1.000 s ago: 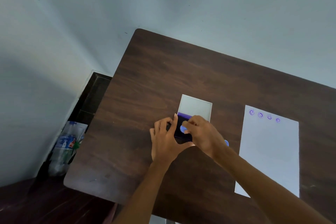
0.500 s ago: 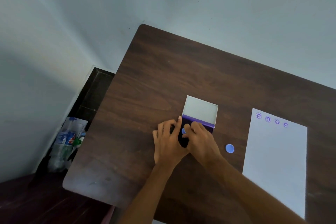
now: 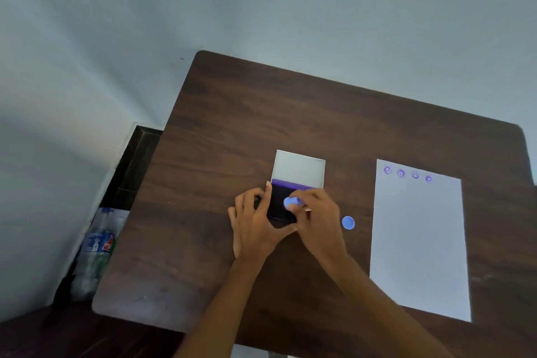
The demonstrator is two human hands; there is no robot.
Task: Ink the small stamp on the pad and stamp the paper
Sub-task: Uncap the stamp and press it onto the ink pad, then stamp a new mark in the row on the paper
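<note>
An open ink pad [image 3: 279, 203] lies mid-table, its dark purple inked face toward me and its pale lid [image 3: 299, 167] folded back behind it. My right hand [image 3: 316, 212] pinches a small round blue stamp [image 3: 291, 203] over the inked face; whether it touches the ink is unclear. My left hand [image 3: 252, 221] rests against the pad's left edge, thumb and fingers on its side. A white sheet of paper [image 3: 418, 241] lies to the right, with a row of several purple stamp marks [image 3: 406, 174] along its top edge.
A small blue round cap [image 3: 348, 222] lies on the dark wooden table [image 3: 232, 125] between the pad and the paper. Left of the table, on the floor by the wall, stands a plastic bag of bottles [image 3: 97, 250].
The stamp stays on the pad under my right hand while my left hand keeps steadying the pad. The view has shifted slightly, so the blue cap beside my right wrist shows fully.
</note>
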